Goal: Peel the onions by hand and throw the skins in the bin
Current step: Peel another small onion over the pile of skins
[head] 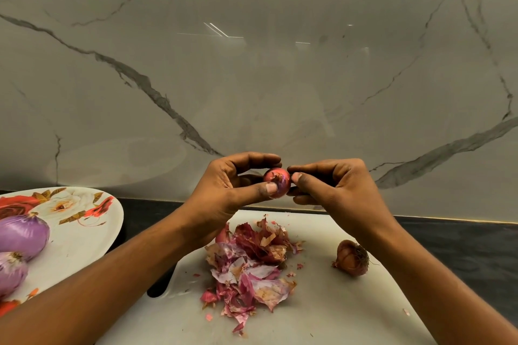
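Here are one held onion (277, 182), two peeled onions (23, 235) (11, 272), one unpeeled onion (351, 258).

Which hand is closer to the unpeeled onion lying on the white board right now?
Right. The right hand is held up almost straight beyond the unpeeled onion; the left hand is farther left. Both pinch the small onion.

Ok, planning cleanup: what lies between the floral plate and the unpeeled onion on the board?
A pile of skins and the left forearm; head view.
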Tool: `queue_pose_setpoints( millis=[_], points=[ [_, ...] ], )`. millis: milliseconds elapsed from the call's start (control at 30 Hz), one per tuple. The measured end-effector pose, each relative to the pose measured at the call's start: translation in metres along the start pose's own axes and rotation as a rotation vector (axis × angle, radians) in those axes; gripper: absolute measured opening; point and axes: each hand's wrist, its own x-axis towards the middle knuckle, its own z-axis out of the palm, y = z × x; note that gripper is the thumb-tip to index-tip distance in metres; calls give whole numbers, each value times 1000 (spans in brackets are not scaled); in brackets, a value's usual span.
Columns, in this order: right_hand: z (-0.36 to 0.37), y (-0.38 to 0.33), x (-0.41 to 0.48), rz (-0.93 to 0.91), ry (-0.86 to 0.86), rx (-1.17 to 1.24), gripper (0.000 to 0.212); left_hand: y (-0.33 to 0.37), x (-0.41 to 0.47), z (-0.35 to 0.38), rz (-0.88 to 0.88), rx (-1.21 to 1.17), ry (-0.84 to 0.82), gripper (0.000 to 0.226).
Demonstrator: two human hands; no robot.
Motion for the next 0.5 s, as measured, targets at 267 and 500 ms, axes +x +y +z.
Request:
queue_pose_setpoints(
  millis=[267,500],
  points=[
    [3,2,-5,-176,30,-249,20,-2,-1,2,34,156,69,47],
    [4,2,-5,-169,42,-284,9,-1,-1,3,60,251,94,47]
  ],
)
